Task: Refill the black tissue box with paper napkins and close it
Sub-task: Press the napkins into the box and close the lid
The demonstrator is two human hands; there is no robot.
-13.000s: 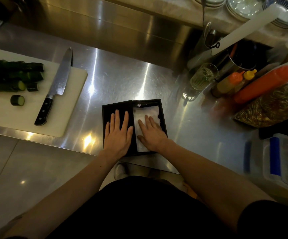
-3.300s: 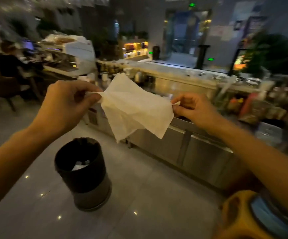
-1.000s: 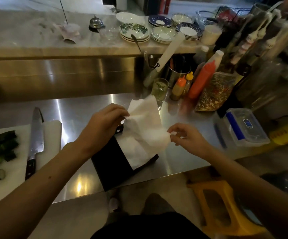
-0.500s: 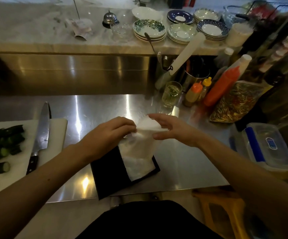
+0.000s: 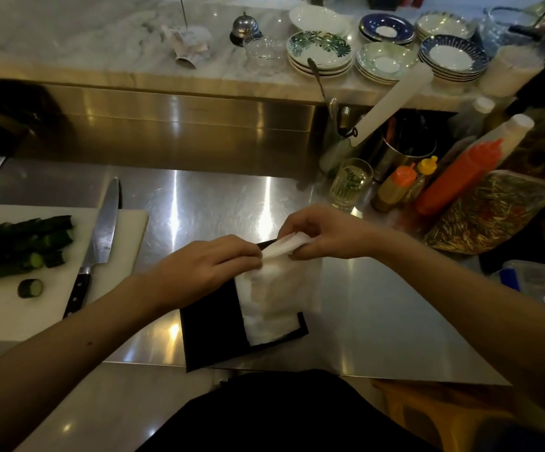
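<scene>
The black tissue box (image 5: 212, 324) lies open at the front edge of the steel counter, its flat lid part on the left and white napkins in the right half. A white paper napkin (image 5: 281, 285) hangs folded over the box's right half. My left hand (image 5: 206, 269) pinches its upper left edge. My right hand (image 5: 323, 233) grips its upper right end just above the box's far side. Both hands hide the box's far rim.
A white cutting board (image 5: 10, 288) with cut cucumbers (image 5: 20, 246) and a large knife (image 5: 96, 243) lies left. A glass (image 5: 349, 184), sauce bottles (image 5: 454, 177), a snack bag (image 5: 489, 213) and a plastic container (image 5: 538, 285) crowd the right. Stacked plates (image 5: 320, 53) sit on the marble ledge.
Both hands have come closer together over the box's far side, folding the napkin narrower and lowering it onto the right half. The view has tilted down slightly.
</scene>
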